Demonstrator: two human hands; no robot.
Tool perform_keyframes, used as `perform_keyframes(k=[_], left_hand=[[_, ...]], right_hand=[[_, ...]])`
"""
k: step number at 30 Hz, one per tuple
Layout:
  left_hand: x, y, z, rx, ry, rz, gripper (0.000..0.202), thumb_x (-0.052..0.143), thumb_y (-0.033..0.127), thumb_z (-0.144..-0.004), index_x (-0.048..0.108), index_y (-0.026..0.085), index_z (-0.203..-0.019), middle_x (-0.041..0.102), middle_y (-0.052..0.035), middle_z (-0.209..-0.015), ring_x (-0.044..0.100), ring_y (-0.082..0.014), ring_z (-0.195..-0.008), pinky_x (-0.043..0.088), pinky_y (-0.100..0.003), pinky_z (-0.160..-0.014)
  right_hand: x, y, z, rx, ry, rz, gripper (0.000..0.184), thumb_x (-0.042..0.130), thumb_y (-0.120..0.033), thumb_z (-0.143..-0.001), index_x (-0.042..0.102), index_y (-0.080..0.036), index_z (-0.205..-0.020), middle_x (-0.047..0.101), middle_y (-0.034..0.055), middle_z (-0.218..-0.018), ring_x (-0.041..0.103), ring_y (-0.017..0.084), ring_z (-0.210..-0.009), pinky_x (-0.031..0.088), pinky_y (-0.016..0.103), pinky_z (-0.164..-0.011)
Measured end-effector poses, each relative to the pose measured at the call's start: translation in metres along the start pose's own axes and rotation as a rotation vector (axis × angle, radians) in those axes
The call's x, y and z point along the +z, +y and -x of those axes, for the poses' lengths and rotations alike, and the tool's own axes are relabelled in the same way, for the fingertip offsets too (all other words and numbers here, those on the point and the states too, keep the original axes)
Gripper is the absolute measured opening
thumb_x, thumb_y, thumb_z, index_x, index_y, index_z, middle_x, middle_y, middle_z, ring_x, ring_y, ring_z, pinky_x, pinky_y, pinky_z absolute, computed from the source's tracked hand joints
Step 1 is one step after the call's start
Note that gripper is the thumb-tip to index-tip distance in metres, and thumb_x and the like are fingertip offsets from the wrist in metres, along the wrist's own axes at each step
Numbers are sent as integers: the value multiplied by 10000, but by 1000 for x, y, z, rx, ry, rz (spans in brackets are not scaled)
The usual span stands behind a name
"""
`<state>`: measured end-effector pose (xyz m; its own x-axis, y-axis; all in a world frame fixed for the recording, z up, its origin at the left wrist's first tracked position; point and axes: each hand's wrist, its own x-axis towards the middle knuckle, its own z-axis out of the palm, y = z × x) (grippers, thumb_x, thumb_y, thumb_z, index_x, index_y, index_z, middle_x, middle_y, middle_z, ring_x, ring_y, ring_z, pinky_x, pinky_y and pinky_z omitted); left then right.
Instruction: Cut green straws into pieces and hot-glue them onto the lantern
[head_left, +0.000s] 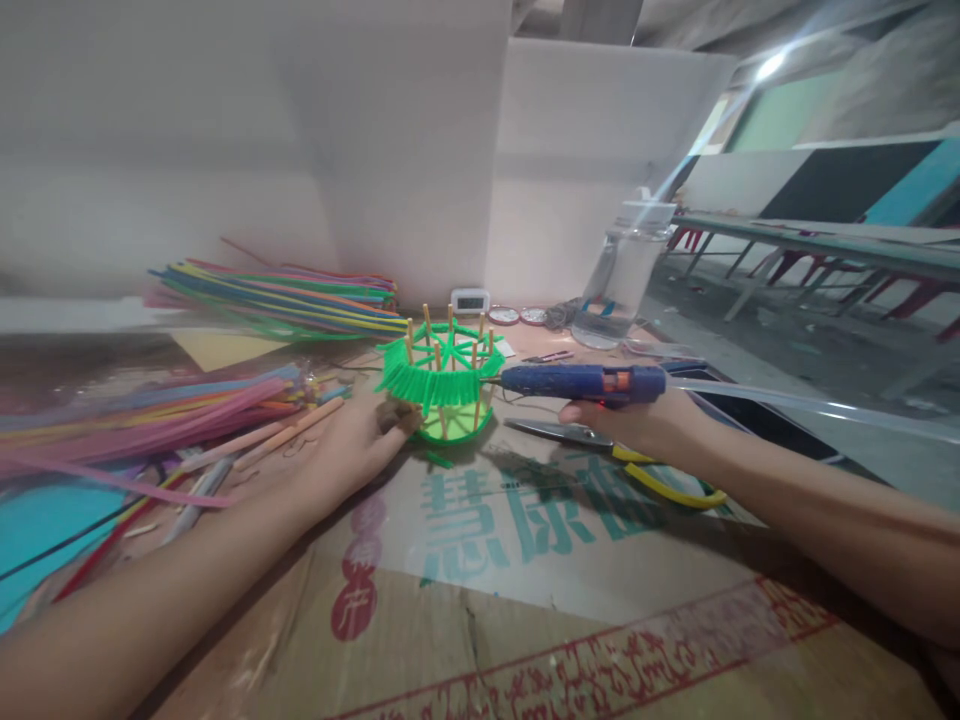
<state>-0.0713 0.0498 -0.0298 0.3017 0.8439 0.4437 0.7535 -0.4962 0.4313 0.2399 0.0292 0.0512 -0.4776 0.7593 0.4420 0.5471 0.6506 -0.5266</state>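
Model (pixel 431 386) of green fuzzy stems and wooden sticks (pixel 409 342), toward the tabletop's (pixel 322 620) far edge, should be light and fragile, best held by its base (pixel 459 428), the right hand (pixel 660 420) clasping a glue gun (pixel 555 380), the left hand (pixel 367 430) beside the model, its hold unclear.

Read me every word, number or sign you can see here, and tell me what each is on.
"慧康": large teal characters on the printed sheet; the next character is unclear.
"产": lowest red circle, same sheet; the circles above are too blurred.
Red script band: too blurred.
Small white digital clock: digits too small.
Hot glue gun: nothing readable.
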Motion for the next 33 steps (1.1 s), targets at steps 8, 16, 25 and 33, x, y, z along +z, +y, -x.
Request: perform_keyframes(k=[8, 16, 25, 33], left_hand=[[-1, 3, -1, 6, -5, 17, 276, 497, 408, -912, 612, 192, -783, 554, 20, -595, 511, -158, -536, 388, -267, -551], [-3, 5, 0, -3, -4, 45, 278, 501, 411, -910, 594, 198, -758, 586, 16, -602, 544, -164, -555, 403, -271, -560], [-2, 3, -1, -63, 45, 103, 230, 516, 391, -889, 612, 190, -828, 699, -34, -804, 655, -216, -754, 466, -295, -664], [3, -6, -3, -98, 60, 97, 271, 502, 413, -909, 641, 184, -866, 728, -61, -892, 672, -247, -875, 481, -332, -748]], right_hand=[[1, 2, 1, -7, 25, 24, 399, 727, -423, -796, 686, -333, -1183, 734, 11, -1133, 652, 292, -1122, 552, 445, -967], [-4, 2, 2, 85, -12, 76, 376, 688, -480, -802, 705, -298, -1131, 759, 26, -874, 709, 274, -830, 592, 397, -715], [-25, 15, -8, 214, -79, 146, 428, 487, -504, -924, 666, -222, -655, 724, 13, -744, 636, 169, -674, 497, 284, -639], [-8, 80, -80, 408, 48, 272, 347, 699, -466, -803, 731, -196, -1018, 756, 84, -980, 671, 247, -894, 512, 324, -755]])
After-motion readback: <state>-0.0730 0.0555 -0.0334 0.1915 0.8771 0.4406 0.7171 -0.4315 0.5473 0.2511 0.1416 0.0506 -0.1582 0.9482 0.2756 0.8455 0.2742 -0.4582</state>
